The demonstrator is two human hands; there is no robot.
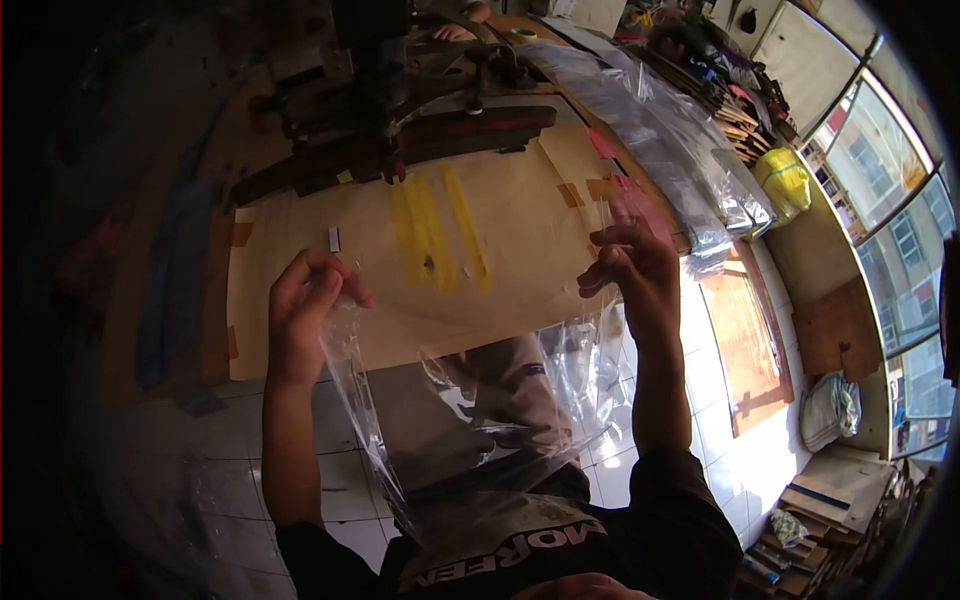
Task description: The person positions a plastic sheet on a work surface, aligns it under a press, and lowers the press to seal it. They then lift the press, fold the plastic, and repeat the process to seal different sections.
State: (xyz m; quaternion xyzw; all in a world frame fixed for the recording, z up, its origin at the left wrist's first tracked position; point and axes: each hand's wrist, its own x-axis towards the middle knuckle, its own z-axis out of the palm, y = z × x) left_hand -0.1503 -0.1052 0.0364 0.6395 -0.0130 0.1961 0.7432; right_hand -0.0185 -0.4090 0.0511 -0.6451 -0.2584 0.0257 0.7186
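Observation:
A thin clear plastic bag (365,400) hangs slack between my two hands, with its lower end against my shirt. On its left edge, the thumb and fingers of my left hand (308,305) are pinched together. My right hand (640,262) has its thumb and fingertips drawn together at the bag's upper right edge. Both hands are over the near part of a tan board (520,230). Yellow tape strips (425,230) and a small white piece (334,239) lie on this board. Brown tape (571,194) marks its right side.
Beyond the board stands a dark machine (375,95) with a long bar (470,130) across it. Clear plastic (650,120) is piled along the right. A yellow bag (783,185) sits near the windows, and wooden pieces (825,495) lie on the floor.

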